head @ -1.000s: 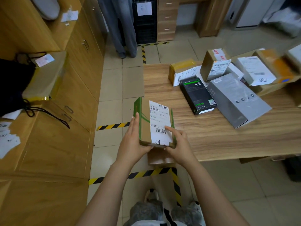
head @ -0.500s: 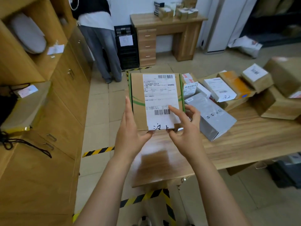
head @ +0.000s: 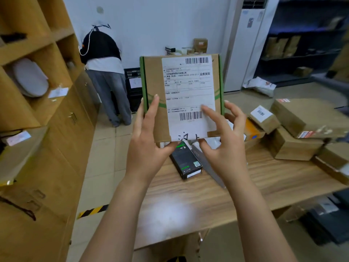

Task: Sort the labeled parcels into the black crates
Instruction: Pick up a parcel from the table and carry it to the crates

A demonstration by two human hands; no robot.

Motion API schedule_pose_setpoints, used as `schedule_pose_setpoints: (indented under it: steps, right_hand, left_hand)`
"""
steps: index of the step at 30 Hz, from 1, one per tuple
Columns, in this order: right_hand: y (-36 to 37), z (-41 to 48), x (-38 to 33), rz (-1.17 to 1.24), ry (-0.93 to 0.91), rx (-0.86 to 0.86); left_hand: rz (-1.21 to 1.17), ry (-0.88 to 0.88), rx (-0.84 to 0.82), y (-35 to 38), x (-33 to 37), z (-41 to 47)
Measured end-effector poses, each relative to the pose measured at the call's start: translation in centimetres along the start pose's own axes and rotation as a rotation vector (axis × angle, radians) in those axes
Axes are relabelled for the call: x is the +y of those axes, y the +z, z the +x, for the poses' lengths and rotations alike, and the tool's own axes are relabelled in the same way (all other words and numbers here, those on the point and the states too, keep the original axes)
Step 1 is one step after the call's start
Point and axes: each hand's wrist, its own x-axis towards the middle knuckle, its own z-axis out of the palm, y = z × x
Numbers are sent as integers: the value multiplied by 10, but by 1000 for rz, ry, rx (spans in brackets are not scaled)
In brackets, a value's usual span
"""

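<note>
Both hands, the left hand (head: 149,146) and the right hand (head: 224,148), grasped a flat cardboard parcel (head: 154,82) by its lower half, holding it in the air above the bench (head: 207,195), well apart from a black crate (head: 133,82) on the floor by the far wall. It stood upright, long axis vertical, its white label (head: 188,87) facing the wearer with the print right way up and a handwritten mark at the bottom edge. That pose probably served to read the destination before a crate was chosen.
</note>
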Motion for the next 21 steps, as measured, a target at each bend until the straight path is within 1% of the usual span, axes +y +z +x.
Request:
schedule_pose_setpoints:
  steps: [3,10,16,21]
  right_hand:
    - [-14,8,-2,-7,19,-18]
    - [-34,18,-2,-40,-23,-32]
    - [-40,20,3,-25,-23,-20]
    - [-44,21,6,-26,4,-50]
  left_hand:
    - [16,55,39,4,10,4]
    - [36,108,113,9,30,8]
    - [48,122,116,15,38,10]
    - [66,130,111,19,39,12]
